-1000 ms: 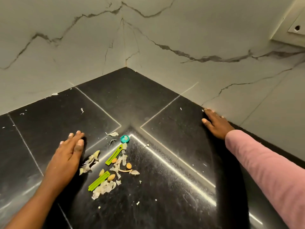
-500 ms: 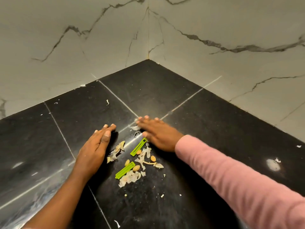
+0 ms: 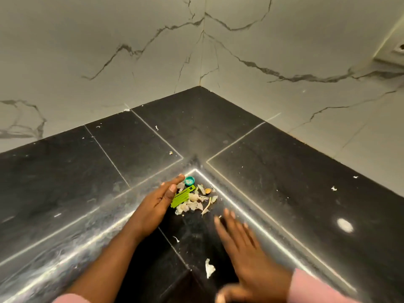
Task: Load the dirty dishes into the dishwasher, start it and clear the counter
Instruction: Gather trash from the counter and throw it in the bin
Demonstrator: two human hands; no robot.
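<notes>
We look down on a black tiled counter (image 3: 284,171) meeting a marbled wall (image 3: 109,51) in a corner, and judge the task to be in its last part, clearing the counter; no dishes or dishwasher are in view, so we cannot tell whether that part is done. Our left hand (image 3: 157,204), fingers straight and together, stands on edge against a small scrap pile (image 3: 192,200): green plastic clips (image 3: 182,196), pale peels, a teal bottle cap (image 3: 189,181) by the fingertips. Our right hand (image 3: 242,243), flat with fingers spread, is blurred and nearer us than the pile. A loose white scrap (image 3: 209,267) lies beside it.
</notes>
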